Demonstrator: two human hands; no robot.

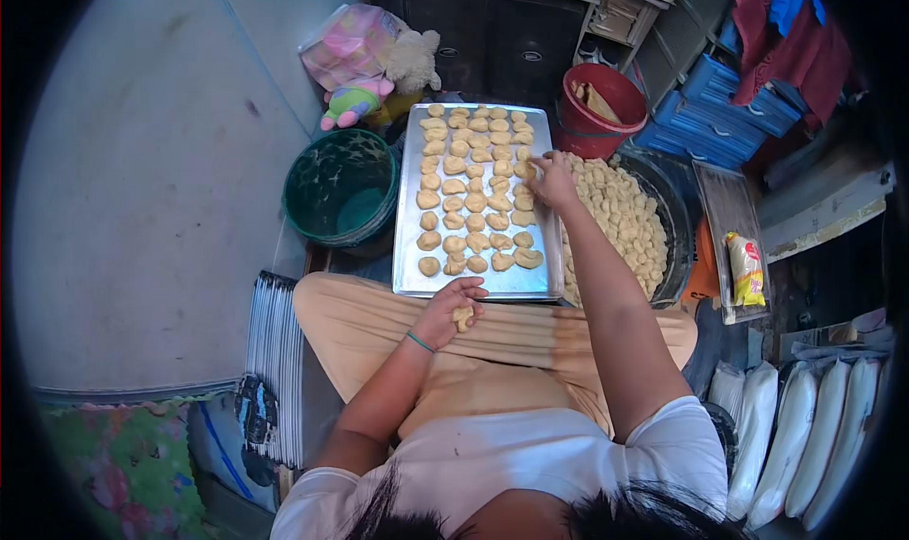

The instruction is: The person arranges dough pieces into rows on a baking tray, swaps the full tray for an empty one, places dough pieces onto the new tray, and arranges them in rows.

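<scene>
A metal baking tray [409, 246] lies before my crossed legs, with rows of small pale dough pieces [476, 202] on it. My left hand [448, 315] is near the tray's front edge, above my lap, with its fingers curled round a dough piece [462, 318]. At the tray's right side my right hand [553, 182] reaches down, its fingertips closed on a dough piece [525, 170] in the rightmost row. My right forearm passes over part of a wide dark basin [674, 246] heaped with many more dough pieces [620, 220].
A green bucket [301, 194] stands left of the tray; a red bucket [606, 142] is behind the basin. Stacked metal trays [275, 369] are by my left knee. On the right lie a tray with a yellow-and-white packet [745, 270] and several white packs [791, 436].
</scene>
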